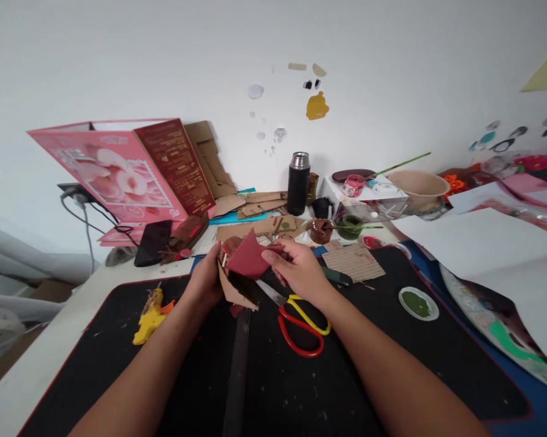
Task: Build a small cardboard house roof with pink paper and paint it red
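My left hand is closed around a small folded cardboard piece, which I hold up above the black mat. Between thumb and fingers, my right hand pinches a dark red card piece that overlaps the cardboard in my left hand. I cannot tell whether the two pieces are joined. Scissors with one red and one yellow handle lie just below my right hand. Beneath my hands, a dark flat strip like a ruler runs toward me. A yellow glue gun rests left of my left forearm.
Behind my hands stand a black thermos, a brown paint jar and a green paint jar. Corrugated cardboard and a lid of green paint lie right. A pink box and phone are left.
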Motion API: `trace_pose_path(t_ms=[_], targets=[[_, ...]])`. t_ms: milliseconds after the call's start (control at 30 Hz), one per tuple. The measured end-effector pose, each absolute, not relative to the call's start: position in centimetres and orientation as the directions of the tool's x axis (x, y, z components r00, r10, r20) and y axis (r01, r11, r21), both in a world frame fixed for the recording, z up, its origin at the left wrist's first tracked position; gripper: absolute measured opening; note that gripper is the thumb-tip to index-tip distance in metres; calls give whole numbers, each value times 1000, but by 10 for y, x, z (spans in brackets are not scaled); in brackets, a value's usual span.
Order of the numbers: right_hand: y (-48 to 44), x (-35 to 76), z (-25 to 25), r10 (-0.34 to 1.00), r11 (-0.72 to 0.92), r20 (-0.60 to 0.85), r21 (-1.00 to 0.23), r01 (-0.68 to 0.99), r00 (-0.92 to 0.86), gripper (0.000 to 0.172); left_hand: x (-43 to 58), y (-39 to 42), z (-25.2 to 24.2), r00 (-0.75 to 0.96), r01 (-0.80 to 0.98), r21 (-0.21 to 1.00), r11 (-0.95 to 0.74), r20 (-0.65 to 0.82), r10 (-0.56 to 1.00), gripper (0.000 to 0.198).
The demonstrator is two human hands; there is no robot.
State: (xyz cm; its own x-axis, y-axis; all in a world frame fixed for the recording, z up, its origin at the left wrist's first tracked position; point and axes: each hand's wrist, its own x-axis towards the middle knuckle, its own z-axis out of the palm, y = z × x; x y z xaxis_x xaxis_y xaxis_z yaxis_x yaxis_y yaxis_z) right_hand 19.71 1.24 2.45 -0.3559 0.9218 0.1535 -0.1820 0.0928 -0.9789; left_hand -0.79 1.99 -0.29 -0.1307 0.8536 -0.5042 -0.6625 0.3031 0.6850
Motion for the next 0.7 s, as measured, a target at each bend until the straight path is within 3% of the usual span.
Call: trace_pose_path(t_ms=[200, 467, 700], targets=[[12, 199, 23, 898, 165, 178, -984, -67, -404, 22, -3, 14, 15, -180, -562, 740, 369, -546, 818, 40], [13, 199, 20, 871, 193, 161, -981, 22, -465, 33, -3, 15, 13, -239, -525, 765, 373, -554, 798, 34], [13, 201, 22, 864, 234, 167, -968, 85, -474, 32, -3, 16, 20, -245, -531, 756, 382, -568, 785, 38]])
